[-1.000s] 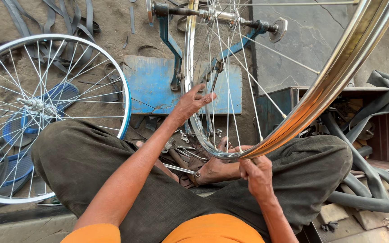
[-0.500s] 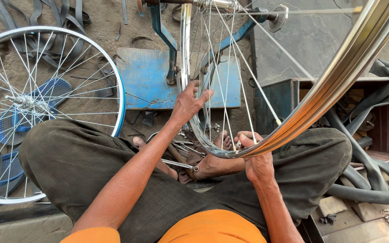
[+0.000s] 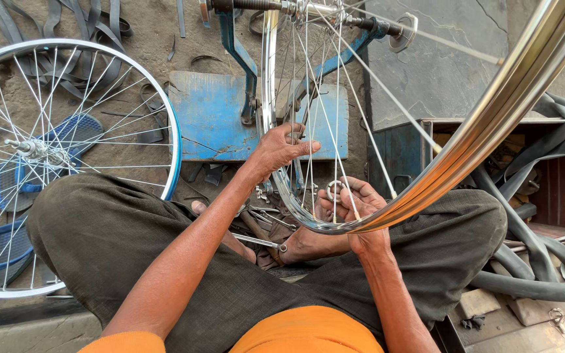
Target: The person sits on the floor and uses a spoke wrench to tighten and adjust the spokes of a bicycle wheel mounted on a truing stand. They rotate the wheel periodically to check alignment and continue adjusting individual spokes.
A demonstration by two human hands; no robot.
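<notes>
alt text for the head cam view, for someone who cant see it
Seen from above, a person sitting cross-legged steadies a shiny bicycle wheel rim in a blue stand, left hand on the spokes, right hand holding a small metal tool at the rim's bottom. A second spoked wheel lies on the ground nearby.

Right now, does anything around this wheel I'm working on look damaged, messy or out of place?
The blue stand base has worn, chipped paint and a crack line. Black rubber strips lie strewn on the dirt, and loose tools sit by the feet. The rim between the left hand and right hand shows no visible damage.
</notes>
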